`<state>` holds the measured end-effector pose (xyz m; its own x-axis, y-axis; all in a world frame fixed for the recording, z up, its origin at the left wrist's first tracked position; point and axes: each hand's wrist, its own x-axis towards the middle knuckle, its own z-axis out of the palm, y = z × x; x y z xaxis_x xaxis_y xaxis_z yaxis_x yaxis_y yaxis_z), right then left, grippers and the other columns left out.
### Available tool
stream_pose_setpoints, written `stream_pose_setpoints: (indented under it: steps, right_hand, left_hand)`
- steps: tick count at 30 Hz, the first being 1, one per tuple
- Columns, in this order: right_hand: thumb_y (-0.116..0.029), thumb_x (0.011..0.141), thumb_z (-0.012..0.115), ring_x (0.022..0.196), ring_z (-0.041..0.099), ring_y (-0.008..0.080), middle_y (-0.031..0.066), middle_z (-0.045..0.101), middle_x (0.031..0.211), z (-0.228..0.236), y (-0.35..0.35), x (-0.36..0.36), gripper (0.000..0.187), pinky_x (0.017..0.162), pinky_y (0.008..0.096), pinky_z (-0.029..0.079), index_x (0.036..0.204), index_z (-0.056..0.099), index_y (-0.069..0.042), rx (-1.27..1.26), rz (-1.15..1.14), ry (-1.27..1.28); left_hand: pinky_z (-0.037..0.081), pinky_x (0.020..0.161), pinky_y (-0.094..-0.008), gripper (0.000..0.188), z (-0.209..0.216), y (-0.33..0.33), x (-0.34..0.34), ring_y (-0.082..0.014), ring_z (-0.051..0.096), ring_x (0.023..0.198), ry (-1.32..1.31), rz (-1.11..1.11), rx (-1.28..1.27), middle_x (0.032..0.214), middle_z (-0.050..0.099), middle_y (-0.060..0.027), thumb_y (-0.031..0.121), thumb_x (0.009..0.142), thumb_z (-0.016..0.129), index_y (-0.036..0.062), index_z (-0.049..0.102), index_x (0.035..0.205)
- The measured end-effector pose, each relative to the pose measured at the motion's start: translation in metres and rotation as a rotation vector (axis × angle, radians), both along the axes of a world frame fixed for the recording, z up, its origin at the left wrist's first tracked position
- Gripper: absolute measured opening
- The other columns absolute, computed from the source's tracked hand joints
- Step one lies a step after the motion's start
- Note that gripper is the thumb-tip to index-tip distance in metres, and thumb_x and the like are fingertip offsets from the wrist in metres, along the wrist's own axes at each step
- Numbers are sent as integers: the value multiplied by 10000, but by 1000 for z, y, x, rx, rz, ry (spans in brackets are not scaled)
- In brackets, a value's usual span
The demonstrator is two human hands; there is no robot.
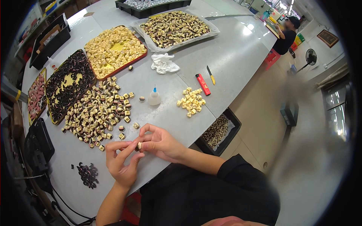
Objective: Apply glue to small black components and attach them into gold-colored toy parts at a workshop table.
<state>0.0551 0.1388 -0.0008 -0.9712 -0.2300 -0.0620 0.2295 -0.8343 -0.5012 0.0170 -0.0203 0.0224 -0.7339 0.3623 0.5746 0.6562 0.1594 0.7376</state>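
Observation:
Close to the table's near edge, my left hand [123,165] and my right hand [166,145] meet at the fingertips around one small cream-and-dark piece [138,146]. Both hands pinch it; the fingers partly cover it. Just beyond them spreads a loose heap of small cream-and-black pieces [94,113], several lying apart near my fingers. Left of my left hand is a little pile of black curved parts [88,175]. A small pile of pale yellow pieces [191,101] lies beyond my right hand. Between the piles stands a squeeze bottle [154,98] with a blue needle tip.
Trays of black parts [69,84], yellow pieces [113,51], pink pieces [37,94] and assembled pieces [173,30] line the far side. Crumpled tissue [164,63], a red lighter-shaped object [203,84] and a yellow-handled knife [211,75] lie nearer. A black crate [235,124] sits below the edge.

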Motion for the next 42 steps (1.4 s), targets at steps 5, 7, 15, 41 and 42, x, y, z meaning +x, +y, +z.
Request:
stream_pose_setpoints:
  steps: [5, 7, 15, 41, 42]
  right_hand:
    - [-35, 855, 620, 966, 576, 157, 131, 606, 1068, -2, 0, 1, 281, 858, 298, 460, 1054, 426, -70, 5, -3, -7]
    - [-38, 851, 625, 954, 576, 154, 129, 607, 1064, -2, -1, 1, 284, 853, 296, 460, 1052, 427, -71, 11, 3, -8]
    - [-49, 834, 653, 908, 573, 144, 114, 616, 1041, 1, -1, 1, 305, 833, 282, 459, 1045, 434, -74, 32, 18, -16]
    - [-18, 831, 627, 988, 591, 205, 162, 610, 1047, 3, 5, 2, 297, 863, 308, 466, 1058, 441, -59, -17, -74, -24]
    - [-23, 826, 635, 992, 591, 216, 166, 608, 1049, 1, 3, 0, 306, 869, 313, 461, 1057, 437, -56, -9, -76, -29]
  left_hand:
    - [434, 669, -279, 279, 1, -1, 0, -191, 521, 818, 15, -6, -9, 929, 561, -84, 116, 727, 744, 54, 677, 991]
    - [434, 669, -278, 261, 2, -1, 0, -192, 521, 818, 24, -4, -16, 930, 560, -86, 116, 744, 732, 51, 675, 990]
    - [405, 777, -284, 194, 4, -4, 4, -199, 493, 873, -44, -8, -32, 938, 533, -94, 136, 875, 585, 11, 657, 1005]
    - [471, 700, -283, 369, 4, -1, -10, -204, 566, 883, -149, -166, 41, 1029, 588, -121, -68, 685, 704, 20, 625, 1035]
    - [469, 687, -265, 375, 1, -2, -11, -190, 548, 899, -151, -236, 101, 1056, 563, -133, -92, 698, 692, 5, 602, 1049]
